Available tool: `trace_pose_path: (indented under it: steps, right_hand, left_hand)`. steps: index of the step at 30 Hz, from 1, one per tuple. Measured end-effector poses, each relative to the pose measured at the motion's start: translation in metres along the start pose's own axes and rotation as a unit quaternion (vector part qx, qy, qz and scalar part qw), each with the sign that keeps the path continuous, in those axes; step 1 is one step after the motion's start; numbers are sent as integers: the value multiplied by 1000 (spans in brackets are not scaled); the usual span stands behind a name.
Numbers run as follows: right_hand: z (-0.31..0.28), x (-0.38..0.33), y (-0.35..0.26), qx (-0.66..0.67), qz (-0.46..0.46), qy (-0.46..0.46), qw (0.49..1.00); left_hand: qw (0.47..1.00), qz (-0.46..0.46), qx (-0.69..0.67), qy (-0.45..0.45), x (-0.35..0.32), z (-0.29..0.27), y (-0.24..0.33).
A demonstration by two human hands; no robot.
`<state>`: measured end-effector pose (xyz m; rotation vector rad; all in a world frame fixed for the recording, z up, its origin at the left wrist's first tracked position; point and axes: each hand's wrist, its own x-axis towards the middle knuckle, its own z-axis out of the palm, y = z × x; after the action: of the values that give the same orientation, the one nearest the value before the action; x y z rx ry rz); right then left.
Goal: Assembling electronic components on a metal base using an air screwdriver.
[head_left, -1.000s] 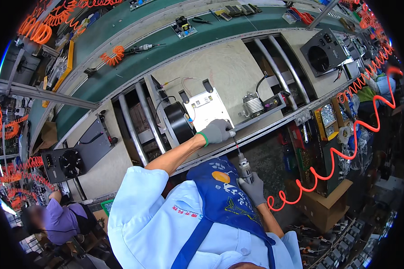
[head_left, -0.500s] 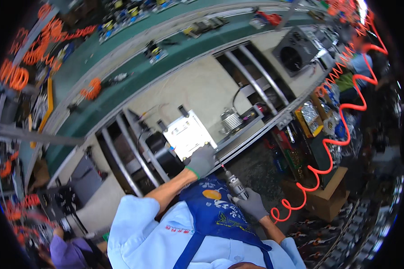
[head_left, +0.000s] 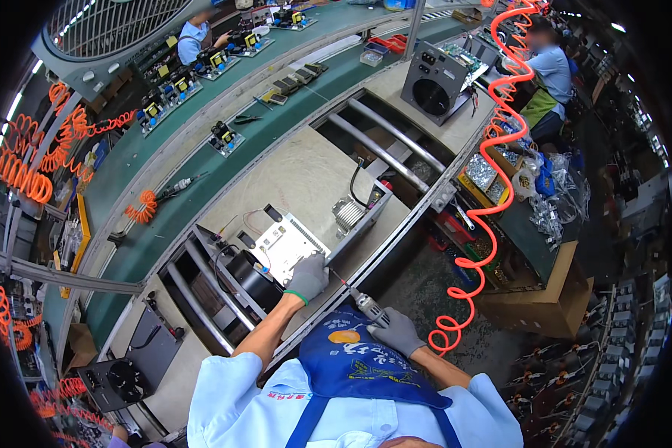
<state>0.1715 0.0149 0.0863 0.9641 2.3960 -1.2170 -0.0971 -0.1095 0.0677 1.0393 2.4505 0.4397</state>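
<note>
A grey-gloved left hand (head_left: pixel 308 276) bends over the near edge of a bright white, flat board (head_left: pixel 282 246) with small parts and a notched edge. Its fingers are closed at that edge, and the fingertips are partly hidden. The board lies in an opened metal casing, between a black round fan-like part (head_left: pixel 245 275) and a ribbed silver part (head_left: pixel 349 215). My right hand (head_left: pixel 397 332), also gloved, is wrapped around a silver power screwdriver (head_left: pixel 369 308). The thin bit points up and left toward the board, apart from it, in front of my apron.
Metal rollers (head_left: pixel 378 151) cross gaps in the line on both sides. An orange coiled hose (head_left: pixel 476 263) hangs at the right. Further along stands a grey fan housing (head_left: pixel 431 88); a co-worker (head_left: pixel 551 71) is beyond it. Circuit boards (head_left: pixel 224 139) lie on the green belt.
The view has tilted up, showing more of the far bench and co-workers. The left hand remains at the board's edge; the screwdriver stays in my right hand, its bit still off the board.
</note>
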Motion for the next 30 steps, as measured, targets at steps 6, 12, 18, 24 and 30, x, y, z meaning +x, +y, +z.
trace_pose_path:
  steps: [6,12,18,24,30]
  right_hand:
    - [-2,1,17,7,-25,5,1000]
    - [-21,-7,58,-1,52,19,998]
    - [-75,22,98,-117,81,-11,990]
    - [-145,120,122,-283,89,-40,954]
    - [-212,243,148,-321,129,-77,935]
  left_hand:
    - [947,-59,-267,171,-11,-42,-56]
    - [881,-279,54,378,5,-125,-245]
    - [962,-220,-3,161,39,-83,-386]
    - [899,-227,-210,311,11,-80,-357]
    - [814,-302,-242,434,-59,-101,-219]
